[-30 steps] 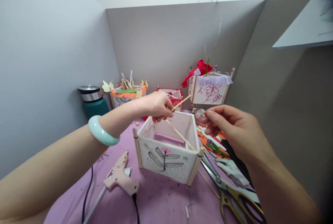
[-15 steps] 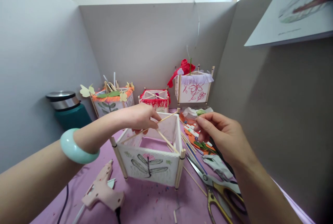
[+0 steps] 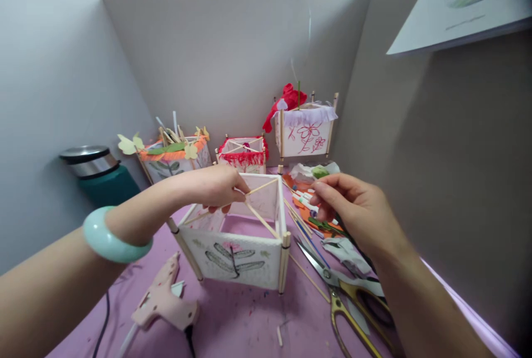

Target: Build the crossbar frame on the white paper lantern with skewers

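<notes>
A square, open-topped lantern frame (image 3: 233,261) of white panels and thin wooden corner posts stands on the purple table, a plant with a pink flower drawn on its front. My left hand (image 3: 224,187) is closed around the middle of the crossed wooden sticks (image 3: 262,219) that span its top. To the right of the frame, my right hand (image 3: 353,203) hovers with thumb and forefinger pinched together. Whatever is in that pinch is too small to make out. Below the right hand lie large scissors (image 3: 344,305) with gold-coloured handles, blades partly apart.
A pink glue gun (image 3: 162,297) with its cord lies front left, near a teal bottle (image 3: 106,180). Behind stand lanterns with orange (image 3: 177,156), red (image 3: 243,153) and lilac (image 3: 307,125) trim. Sticks, pens and paper scraps (image 3: 351,252) crowd the right side. Grey partitions (image 3: 233,59) enclose the table.
The view has shifted a little, so the background sits higher and further left. Both hands keep nearly the same pose, the left still on the crossed sticks.
</notes>
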